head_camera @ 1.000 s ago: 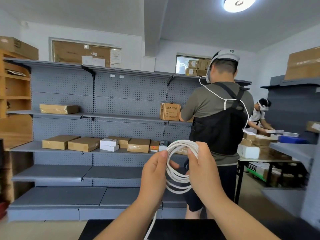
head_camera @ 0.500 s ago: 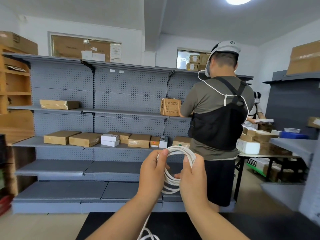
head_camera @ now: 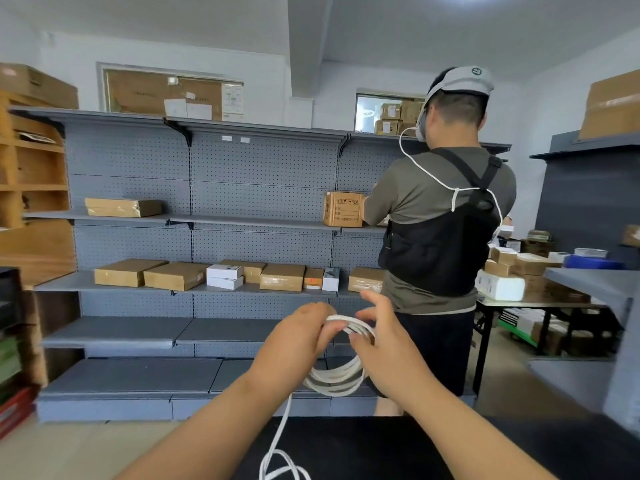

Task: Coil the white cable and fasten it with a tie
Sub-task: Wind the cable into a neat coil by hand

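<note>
A stockroom with pale walls is lined by tall grey pegboard metal shelving (head_camera: pixel 263 202) that fills most of the view. A person in an olive shirt and black vest (head_camera: pixel 440 209) stands at it with their back turned, on the right. Along the bottom edge lies a flat black table top (head_camera: pixel 381 452). Flat brown cardboard boxes (head_camera: pixel 282 277) sit in a row on the middle shelf.

In front of the shelving, above the table, both bare hands are raised close together with the thin white cable (head_camera: pixel 337 381) between them. The left hand (head_camera: pixel 298 344) curls its fingers round the top left of the coil, its thumb pinching the gathered strands. The right hand (head_camera: pixel 388 341) is just beside it on the coil's right side, fingers spread and lifted off the cable while the thumb lies against the upper strands. The coil is several loops thick and hangs below and between the two hands, its lower arc showing under the wrists. From under the left hand a single loose length drops straight down to the table, where it ends in a few slack curls at the frame's bottom edge.
</note>
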`<state>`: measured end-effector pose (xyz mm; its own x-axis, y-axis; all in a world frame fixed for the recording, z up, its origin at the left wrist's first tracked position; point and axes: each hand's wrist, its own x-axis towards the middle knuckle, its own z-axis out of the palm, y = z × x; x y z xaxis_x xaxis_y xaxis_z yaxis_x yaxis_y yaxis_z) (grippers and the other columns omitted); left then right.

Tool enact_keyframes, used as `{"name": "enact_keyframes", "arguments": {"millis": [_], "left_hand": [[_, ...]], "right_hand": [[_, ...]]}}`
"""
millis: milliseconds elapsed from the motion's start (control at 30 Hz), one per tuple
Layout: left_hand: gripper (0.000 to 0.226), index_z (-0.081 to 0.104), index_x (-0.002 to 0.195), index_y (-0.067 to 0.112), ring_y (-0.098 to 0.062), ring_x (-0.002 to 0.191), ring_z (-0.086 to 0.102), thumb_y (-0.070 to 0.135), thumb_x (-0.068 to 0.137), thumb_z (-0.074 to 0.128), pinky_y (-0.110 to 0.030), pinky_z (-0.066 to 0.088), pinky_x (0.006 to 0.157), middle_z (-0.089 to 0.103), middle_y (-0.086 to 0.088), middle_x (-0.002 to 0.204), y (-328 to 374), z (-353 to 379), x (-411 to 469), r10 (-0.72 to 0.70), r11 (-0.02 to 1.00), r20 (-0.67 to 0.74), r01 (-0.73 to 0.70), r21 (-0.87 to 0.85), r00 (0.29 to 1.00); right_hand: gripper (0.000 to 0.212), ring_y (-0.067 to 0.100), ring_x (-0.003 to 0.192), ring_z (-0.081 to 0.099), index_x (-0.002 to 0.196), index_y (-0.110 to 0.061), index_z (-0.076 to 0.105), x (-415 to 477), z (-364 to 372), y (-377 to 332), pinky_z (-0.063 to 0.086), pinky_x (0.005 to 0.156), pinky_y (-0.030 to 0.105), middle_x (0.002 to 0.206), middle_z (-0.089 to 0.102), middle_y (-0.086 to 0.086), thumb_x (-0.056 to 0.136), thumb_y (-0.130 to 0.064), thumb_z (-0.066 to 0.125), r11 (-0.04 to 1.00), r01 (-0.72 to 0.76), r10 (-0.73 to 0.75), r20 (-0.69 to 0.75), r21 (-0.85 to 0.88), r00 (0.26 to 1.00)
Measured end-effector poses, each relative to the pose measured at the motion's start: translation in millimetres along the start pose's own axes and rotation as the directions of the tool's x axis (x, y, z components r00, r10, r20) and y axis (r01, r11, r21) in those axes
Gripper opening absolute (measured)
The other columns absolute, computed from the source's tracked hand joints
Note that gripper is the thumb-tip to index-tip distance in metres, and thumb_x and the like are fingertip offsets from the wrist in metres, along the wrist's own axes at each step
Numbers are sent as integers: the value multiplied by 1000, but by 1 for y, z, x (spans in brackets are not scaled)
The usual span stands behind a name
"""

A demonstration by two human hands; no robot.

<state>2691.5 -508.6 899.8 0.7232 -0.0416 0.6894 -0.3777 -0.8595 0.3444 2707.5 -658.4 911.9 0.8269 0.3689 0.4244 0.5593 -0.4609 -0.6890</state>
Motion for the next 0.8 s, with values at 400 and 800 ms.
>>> {"name": "enact_keyframes", "arguments": {"millis": [400,800], "left_hand": [[27,60,103,16,-7,78,49,39,92,50,-12,33,65,53,11,84,-1,4,-8,-12,998,23,14,-59,1000],[7,53,88,25,-10,72,66,25,90,60,-12,46,58,65,4,80,15,7,-15,-281,834,77,283,-474,956]], "right_hand": [[23,16,84,47,116,-14,47,-2,11,-2,38,73,30,100,40,-1,102,-23,31,932,48,-11,104,-359,995],[16,10,72,58,108,-20,47,-9,1,1,40,57,17,97,53,-2,101,-18,33,990,-82,107,-231,116,967]]}}
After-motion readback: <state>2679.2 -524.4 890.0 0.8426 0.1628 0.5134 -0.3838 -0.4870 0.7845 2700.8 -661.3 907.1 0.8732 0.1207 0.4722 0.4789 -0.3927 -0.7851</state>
